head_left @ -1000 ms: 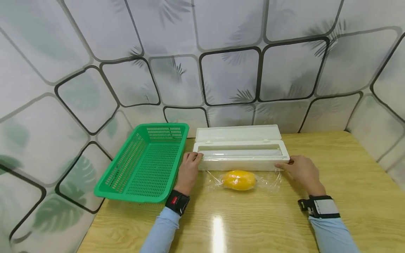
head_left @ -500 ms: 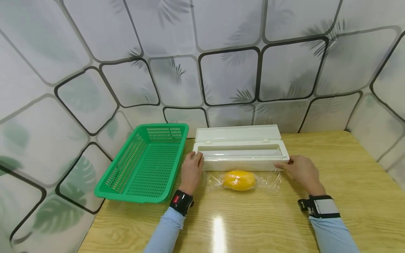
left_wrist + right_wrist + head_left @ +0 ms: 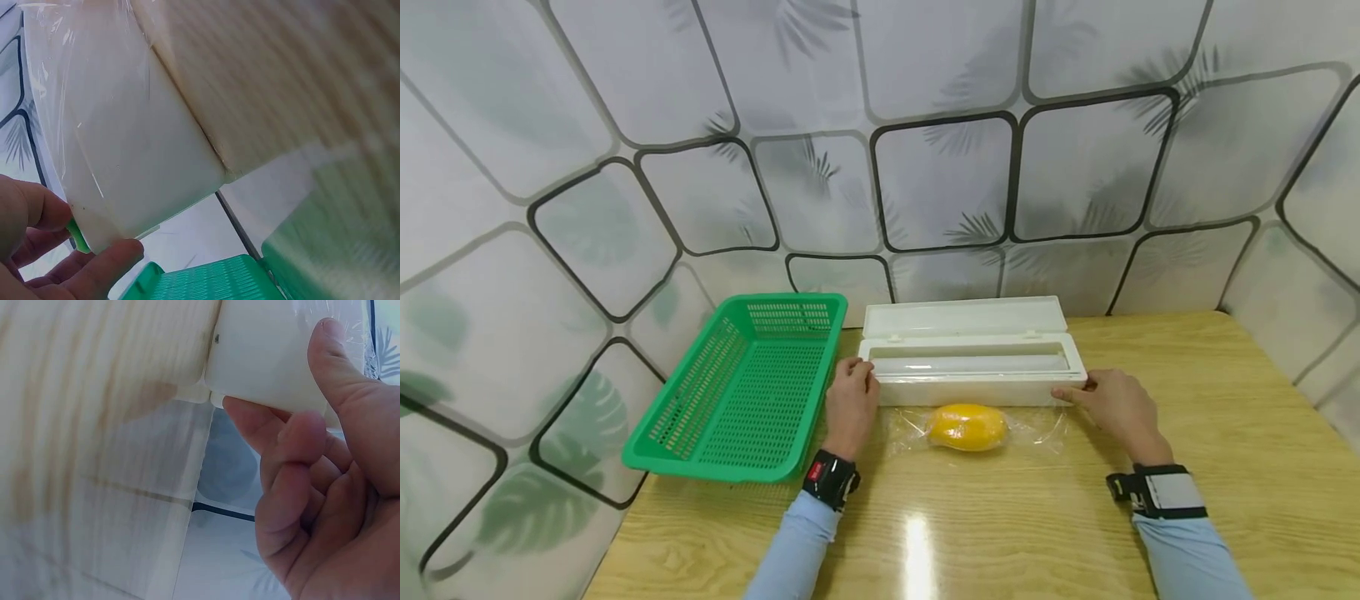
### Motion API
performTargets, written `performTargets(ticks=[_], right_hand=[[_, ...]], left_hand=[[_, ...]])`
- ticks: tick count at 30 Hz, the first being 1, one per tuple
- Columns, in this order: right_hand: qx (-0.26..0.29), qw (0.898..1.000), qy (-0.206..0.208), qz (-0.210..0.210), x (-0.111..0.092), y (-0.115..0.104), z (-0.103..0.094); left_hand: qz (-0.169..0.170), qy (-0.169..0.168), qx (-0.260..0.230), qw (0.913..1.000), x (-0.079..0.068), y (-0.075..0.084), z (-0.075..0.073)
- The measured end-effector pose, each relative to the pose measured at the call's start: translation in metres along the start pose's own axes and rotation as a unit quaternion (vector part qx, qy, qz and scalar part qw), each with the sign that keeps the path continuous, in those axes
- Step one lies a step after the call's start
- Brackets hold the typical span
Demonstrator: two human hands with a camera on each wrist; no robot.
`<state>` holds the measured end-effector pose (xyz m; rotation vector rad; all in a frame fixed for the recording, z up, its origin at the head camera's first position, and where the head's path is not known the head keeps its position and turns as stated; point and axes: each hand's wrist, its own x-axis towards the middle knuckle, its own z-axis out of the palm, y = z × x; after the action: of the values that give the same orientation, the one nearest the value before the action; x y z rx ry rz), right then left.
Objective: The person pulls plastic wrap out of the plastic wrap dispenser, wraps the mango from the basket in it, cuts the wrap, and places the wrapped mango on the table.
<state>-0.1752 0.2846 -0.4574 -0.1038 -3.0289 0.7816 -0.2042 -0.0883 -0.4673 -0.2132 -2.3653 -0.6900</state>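
A white cling film dispenser (image 3: 966, 392) lies lengthwise on the table with its lid (image 3: 966, 317) raised, showing the film roll inside. My left hand (image 3: 852, 408) pinches its left front corner; in the left wrist view, a small green piece (image 3: 77, 236) shows between the fingertips there. At the other end, my right hand (image 3: 1116, 408) grips the dispenser, thumb on the front face and forefinger against the end; the remaining fingers are curled. Just in front lies a yellow, mango-like fruit (image 3: 967, 427) wrapped in clear film, loose film ends (image 3: 1037, 429) spreading from both sides.
A green plastic basket (image 3: 752, 400) with slotted sides stands to the left, close beside my left hand. Behind the wooden table (image 3: 1000, 533) rises a patterned wall covering (image 3: 947, 183), right behind the raised lid.
My left hand shifted a little right along the dispenser's front edge, then came back slightly left to the corner. The right hand, dispenser and wrapped fruit stayed in place.
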Motion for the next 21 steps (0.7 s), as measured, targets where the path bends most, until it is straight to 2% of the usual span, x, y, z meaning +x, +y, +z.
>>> performTargets(ticks=[5, 12, 18, 21], right_hand=[[0.006, 1.0, -0.006, 0.002, 0.0, 0.0, 0.0], [0.046, 0.998, -0.033, -0.022, 0.0, 0.002, 0.0], [0.064, 0.996, -0.053, -0.026, 0.003, 0.008, -0.001], [0.09, 0.993, -0.065, -0.033, 0.004, 0.01, -0.002]], left_hand=[[-0.004, 0.0, -0.015, 0.9999, -0.002, -0.001, 0.0], [-0.006, 0.013, -0.047, 0.9988, -0.004, -0.003, -0.002], [-0.007, -0.014, -0.053, 0.9985, -0.003, 0.0, -0.006], [-0.009, -0.028, -0.025, 0.9993, -0.002, 0.004, -0.009]])
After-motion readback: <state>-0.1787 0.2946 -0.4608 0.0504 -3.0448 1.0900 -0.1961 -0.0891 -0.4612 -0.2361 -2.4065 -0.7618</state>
